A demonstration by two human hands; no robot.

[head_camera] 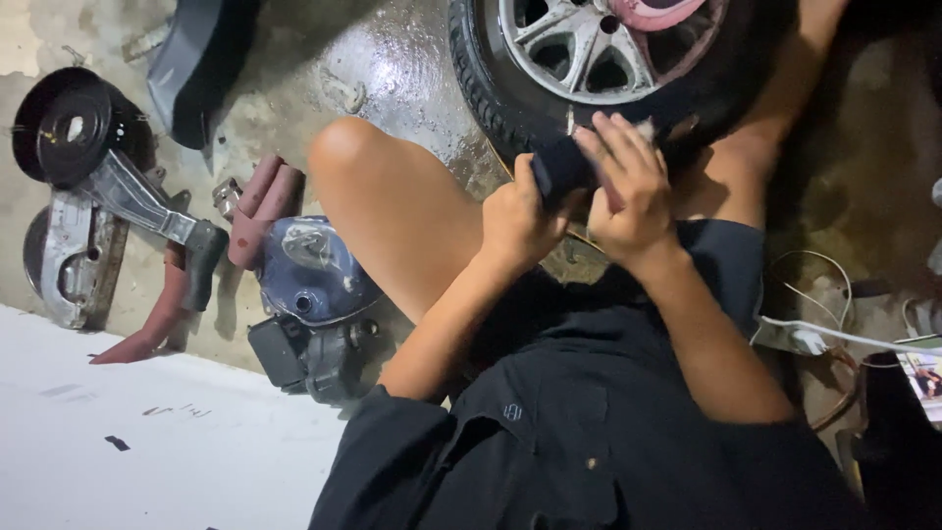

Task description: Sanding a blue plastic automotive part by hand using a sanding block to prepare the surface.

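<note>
A soft, light dark cloth pad point(561, 169), best gripped by its bunched ends, is clenched by left hand point(518, 218) and right hand point(628, 191) against the black rubber tyre point(510, 98).

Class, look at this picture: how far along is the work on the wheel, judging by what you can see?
Done: metal parts and a blue part lie on the wet floor. In hand: the left hand and right hand both grip a dark cloth against the tyre. Left: how much of the tyre remains cannot be told; the silver rim is untouched.
</note>
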